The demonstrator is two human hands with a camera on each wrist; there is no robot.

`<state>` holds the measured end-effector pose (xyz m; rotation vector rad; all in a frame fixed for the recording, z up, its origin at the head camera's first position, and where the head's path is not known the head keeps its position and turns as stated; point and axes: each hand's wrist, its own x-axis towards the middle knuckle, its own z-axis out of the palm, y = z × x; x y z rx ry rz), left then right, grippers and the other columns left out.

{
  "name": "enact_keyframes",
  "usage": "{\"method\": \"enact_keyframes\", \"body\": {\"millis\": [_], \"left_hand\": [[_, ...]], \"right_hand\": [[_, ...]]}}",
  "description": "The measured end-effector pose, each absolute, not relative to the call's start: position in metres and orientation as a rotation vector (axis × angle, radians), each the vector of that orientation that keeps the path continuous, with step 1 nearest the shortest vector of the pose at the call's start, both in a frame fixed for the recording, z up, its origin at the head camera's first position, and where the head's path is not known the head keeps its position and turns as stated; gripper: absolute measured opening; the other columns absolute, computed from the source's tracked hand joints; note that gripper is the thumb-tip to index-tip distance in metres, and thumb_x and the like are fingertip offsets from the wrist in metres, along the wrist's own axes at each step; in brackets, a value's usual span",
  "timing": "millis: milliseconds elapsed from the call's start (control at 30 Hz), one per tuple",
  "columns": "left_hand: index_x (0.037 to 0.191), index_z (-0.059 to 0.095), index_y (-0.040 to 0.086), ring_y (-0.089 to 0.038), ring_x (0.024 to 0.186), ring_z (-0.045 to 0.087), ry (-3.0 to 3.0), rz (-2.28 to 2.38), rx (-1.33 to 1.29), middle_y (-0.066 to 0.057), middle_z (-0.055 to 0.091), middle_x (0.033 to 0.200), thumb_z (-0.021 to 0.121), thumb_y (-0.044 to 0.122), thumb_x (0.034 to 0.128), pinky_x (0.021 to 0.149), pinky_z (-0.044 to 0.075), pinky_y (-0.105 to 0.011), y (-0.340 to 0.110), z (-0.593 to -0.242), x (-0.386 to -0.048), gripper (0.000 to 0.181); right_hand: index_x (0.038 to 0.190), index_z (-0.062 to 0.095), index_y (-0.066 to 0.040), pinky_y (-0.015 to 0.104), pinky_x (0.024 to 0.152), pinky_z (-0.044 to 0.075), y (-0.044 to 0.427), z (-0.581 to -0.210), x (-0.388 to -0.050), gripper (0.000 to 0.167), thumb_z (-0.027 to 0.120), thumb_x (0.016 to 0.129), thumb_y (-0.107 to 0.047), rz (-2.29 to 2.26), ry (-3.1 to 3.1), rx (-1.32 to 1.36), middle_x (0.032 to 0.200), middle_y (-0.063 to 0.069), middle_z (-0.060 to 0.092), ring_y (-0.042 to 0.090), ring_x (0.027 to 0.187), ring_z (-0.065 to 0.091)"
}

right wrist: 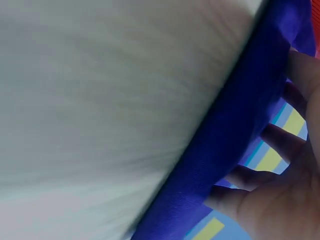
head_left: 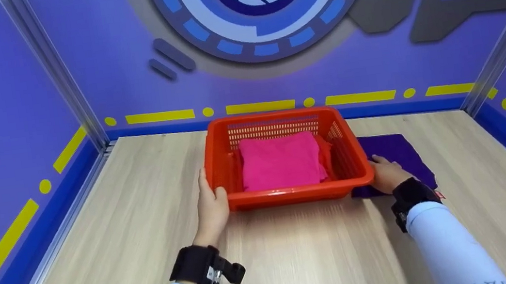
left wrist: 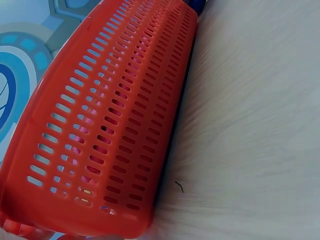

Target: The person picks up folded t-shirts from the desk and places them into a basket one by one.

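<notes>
A red plastic basket [head_left: 280,197] with slotted walls sits on the wooden table. Inside it lies a folded pink cloth [head_left: 280,160], over a red cloth [head_left: 325,152] that shows at its right edge. My left hand [head_left: 211,211] holds the basket's near left corner, thumb by the rim and fingers along the outer side. To the right of the basket is a folded purple cloth [head_left: 401,154]. My right hand [head_left: 388,176] is over this cloth, close to the basket's near right corner; in the right wrist view its spread fingers touch the purple cloth [right wrist: 215,135].
Behind the basket stands a blue-purple printed wall [head_left: 118,81], with side panels left and right joined by metal posts [head_left: 52,65]. Bare wooden tabletop [head_left: 306,252] lies in front of the basket. A small dark thread [left wrist: 179,186] lies on the table.
</notes>
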<state>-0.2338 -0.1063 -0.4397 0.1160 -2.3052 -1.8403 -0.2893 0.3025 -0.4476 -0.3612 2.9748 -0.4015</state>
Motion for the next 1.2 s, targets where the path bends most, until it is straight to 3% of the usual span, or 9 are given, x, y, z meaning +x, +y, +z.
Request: {"method": "enact_keyframes", "body": {"millis": [200, 433, 667, 1200], "left_hand": [[0.163, 0.004, 0.005, -0.037, 0.137, 0.040, -2.300, -1.854, 0.115, -0.022, 0.015, 0.166, 0.035, 0.001, 0.1024, 0.117, 0.030, -0.050, -0.106, -0.439, -0.233, 0.068], [0.162, 0.004, 0.004, -0.038, 0.145, 0.032, -2.314, -1.845, 0.114, -0.022, 0.015, 0.166, 0.035, 0.002, 0.1030, 0.120, 0.026, -0.050, -0.107, -0.439, -0.234, 0.067], [0.163, 0.004, 0.005, -0.035, 0.147, 0.029, -2.312, -1.853, 0.115, -0.018, 0.012, 0.168, 0.035, 0.004, 0.1033, 0.121, 0.023, -0.048, -0.106, -0.437, -0.232, 0.067], [0.163, 0.003, 0.006, -0.036, 0.146, 0.031, -2.311, -1.854, 0.109, -0.020, 0.014, 0.167, 0.035, 0.003, 0.1032, 0.121, 0.025, -0.049, -0.107, -0.438, -0.231, 0.068]], "right_hand": [[0.147, 0.046, 0.005, 0.079, 0.100, 0.031, 0.313, -0.442, -0.276, 0.060, 0.061, 0.101, -0.032, -0.357, 2.958, -0.345, 0.147, 0.044, 0.034, 0.067, 0.129, 0.036], [0.157, 0.035, -0.007, 0.086, 0.094, 0.025, 0.324, -0.433, -0.255, 0.073, 0.064, 0.099, -0.041, -0.294, 2.824, -0.163, 0.151, 0.047, 0.021, 0.078, 0.124, 0.025], [0.154, 0.041, -0.007, 0.086, 0.087, 0.033, 0.327, -0.424, -0.226, 0.078, 0.072, 0.093, -0.044, -0.221, 2.845, -0.217, 0.141, 0.051, 0.033, 0.079, 0.117, 0.033], [0.152, 0.046, -0.006, 0.083, 0.079, 0.041, 0.303, -0.425, -0.160, 0.079, 0.072, 0.090, -0.048, -0.138, 2.776, -0.199, 0.128, 0.049, 0.043, 0.075, 0.107, 0.045]]}}
